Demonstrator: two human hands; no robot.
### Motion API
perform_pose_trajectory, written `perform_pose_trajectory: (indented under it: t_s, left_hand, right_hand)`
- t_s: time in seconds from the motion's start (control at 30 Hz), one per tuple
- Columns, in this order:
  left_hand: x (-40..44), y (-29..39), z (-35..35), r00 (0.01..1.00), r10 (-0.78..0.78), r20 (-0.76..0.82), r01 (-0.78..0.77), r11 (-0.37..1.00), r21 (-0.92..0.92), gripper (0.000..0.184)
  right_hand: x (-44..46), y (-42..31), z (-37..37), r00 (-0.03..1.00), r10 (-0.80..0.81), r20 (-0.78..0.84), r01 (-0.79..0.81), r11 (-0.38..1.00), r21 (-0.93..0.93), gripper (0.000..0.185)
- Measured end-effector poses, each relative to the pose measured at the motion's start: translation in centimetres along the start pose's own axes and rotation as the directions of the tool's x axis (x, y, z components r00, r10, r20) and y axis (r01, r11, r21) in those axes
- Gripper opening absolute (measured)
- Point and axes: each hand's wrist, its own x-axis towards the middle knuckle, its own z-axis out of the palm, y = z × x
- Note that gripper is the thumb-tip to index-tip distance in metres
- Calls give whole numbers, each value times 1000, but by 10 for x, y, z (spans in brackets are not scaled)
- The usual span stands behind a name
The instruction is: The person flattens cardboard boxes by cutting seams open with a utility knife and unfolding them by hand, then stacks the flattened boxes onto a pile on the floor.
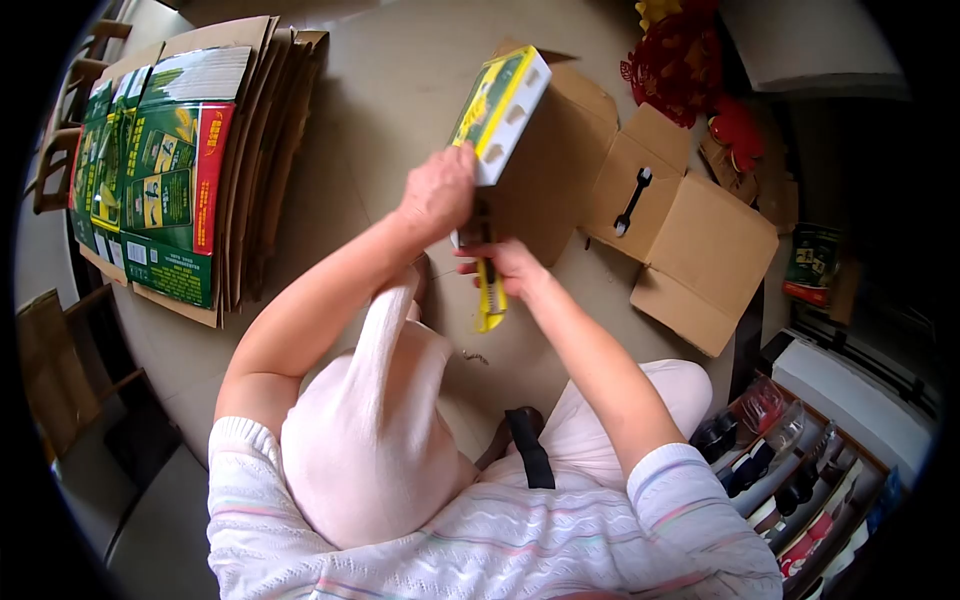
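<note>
In my left hand [438, 195] is a small white, yellow and green printed carton [503, 108], tilted up and away from me, with cut-out holes along its white side. Just below it, my right hand [512, 268] is closed around a yellow box cutter [489, 300], its yellow end pointing down toward me. The upper end of the cutter is close under the carton; whether they touch is unclear. Beyond my right hand, an opened brown cardboard box [700, 235] lies on the floor with a black carry handle [633, 202] on one panel.
Flattened green and red printed cartons [175, 180] stand stacked at the left. A shoe rack [800, 480] is at the lower right. Red decorations [675, 60] sit at the back right. A black strap [530, 448] lies by my lap, and a small scrap [475, 356] on the tiles.
</note>
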Motion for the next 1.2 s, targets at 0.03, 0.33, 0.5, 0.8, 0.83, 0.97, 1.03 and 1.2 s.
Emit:
perform_pose_trajectory:
  t_s: [0.03, 0.33, 0.5, 0.8, 0.83, 0.97, 1.03, 1.2]
  left_hand:
    - [2, 11, 8, 999, 39, 2, -40, 999, 37, 38]
    - [27, 63, 33, 962, 182, 205, -198, 978, 63, 75]
    - [31, 72, 45, 940, 264, 217, -295, 947, 124, 72]
    - [39, 69, 46, 884, 407, 232, -445, 884, 143, 65]
    - [41, 69, 41, 860, 444, 254, -493, 851, 181, 65]
    - [41, 70, 42, 823, 497, 276, -549, 820, 163, 65]
    - [45, 65, 41, 822, 505, 262, -552, 821, 147, 65]
    - [47, 69, 35, 787, 555, 269, -613, 753, 240, 64]
  right_hand:
    - [6, 0, -24, 997, 24, -76, -25, 1000, -15, 27]
    - [-20, -120, -95, 860, -448, -246, 500, 838, 220, 43]
    - [-34, -178, -79, 795, -557, -240, 574, 819, 2, 38]
    - [-52, -213, -65, 633, -742, -223, 239, 461, -855, 28]
    - [-54, -216, -64, 616, -764, -195, 214, 400, -891, 28]
    - [-47, -215, -98, 806, -527, -269, 284, 743, -606, 35]
    - [-40, -214, -97, 805, -486, -340, 322, 840, -437, 38]
    - [-28, -219, -91, 764, -593, -255, 332, 700, -632, 43]
